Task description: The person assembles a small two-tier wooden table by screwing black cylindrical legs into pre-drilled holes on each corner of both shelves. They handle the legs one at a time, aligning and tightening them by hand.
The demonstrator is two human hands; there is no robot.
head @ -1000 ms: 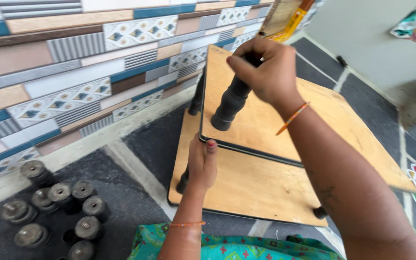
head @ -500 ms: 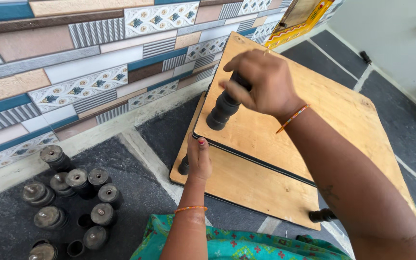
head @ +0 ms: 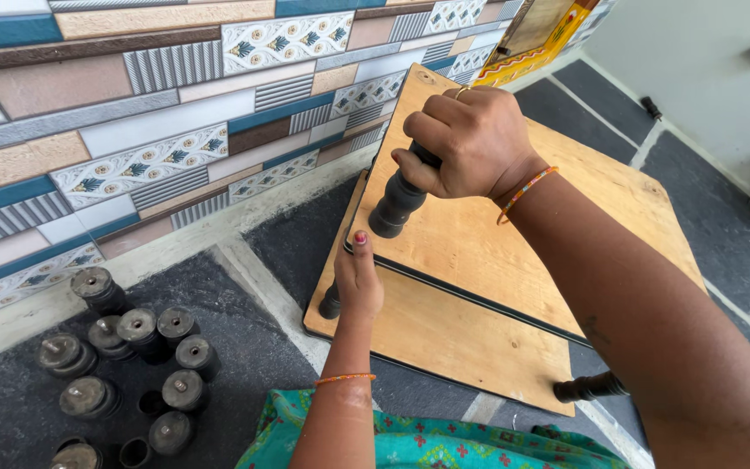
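The right hand [head: 470, 143] stays closed around the dark turned leg [head: 399, 201], now nearer the upper wooden board [head: 514, 234], while the left hand [head: 359, 282] presses its open fingers [head: 359, 247] on the board's edge.

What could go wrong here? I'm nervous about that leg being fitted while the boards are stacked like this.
The left hand presses near the upper board's corner, right under the dark turned leg that the right hand grips; a slip could pinch its fingers. The stacked boards might also shift on the lower board. The loose turned pieces on the floor could roll underfoot.
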